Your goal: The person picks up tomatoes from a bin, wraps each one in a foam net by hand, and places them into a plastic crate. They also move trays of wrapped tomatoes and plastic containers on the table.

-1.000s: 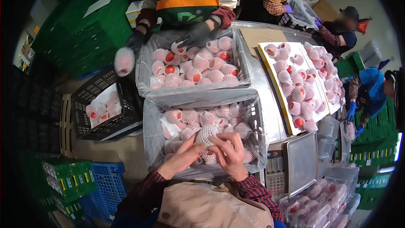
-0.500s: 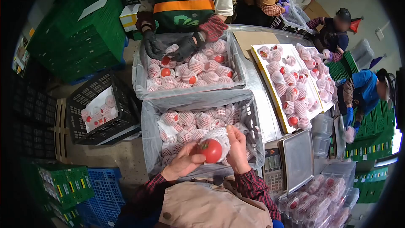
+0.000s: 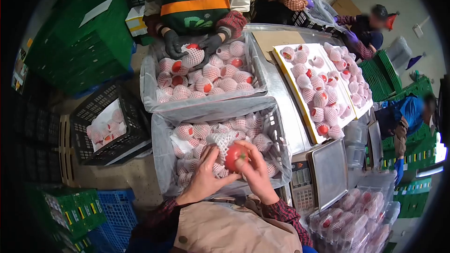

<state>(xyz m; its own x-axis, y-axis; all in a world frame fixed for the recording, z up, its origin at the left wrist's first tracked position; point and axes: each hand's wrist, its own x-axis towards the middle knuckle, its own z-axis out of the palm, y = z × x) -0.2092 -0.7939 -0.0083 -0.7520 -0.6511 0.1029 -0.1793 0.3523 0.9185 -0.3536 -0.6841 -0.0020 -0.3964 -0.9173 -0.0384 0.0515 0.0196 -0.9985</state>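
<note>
A red tomato (image 3: 233,159) is held above the lined crate in front of me. My right hand (image 3: 257,173) grips it from the right, thumb near its green stem end. White foam netting (image 3: 220,140) covers the tomato's upper left side, and my left hand (image 3: 205,176) has its fingers around that netting, with the thumb pointing toward the fruit. Beneath both hands, the near crate (image 3: 161,159) has a translucent plastic liner and contains many net-wrapped tomatoes (image 3: 185,131).
Across from me, a person in black gloves handles a netted tomato (image 3: 192,56) over the far lined crate (image 3: 146,84). White trays (image 3: 300,112) of netted tomatoes lie to the right, above a scale (image 3: 329,173) and clear packs (image 3: 347,220). A black crate (image 3: 133,131) stands left.
The tomato has turned, and my right hand has moved from the netting onto it. My left hand has shifted to the netting. The person opposite has lifted a netted tomato.
</note>
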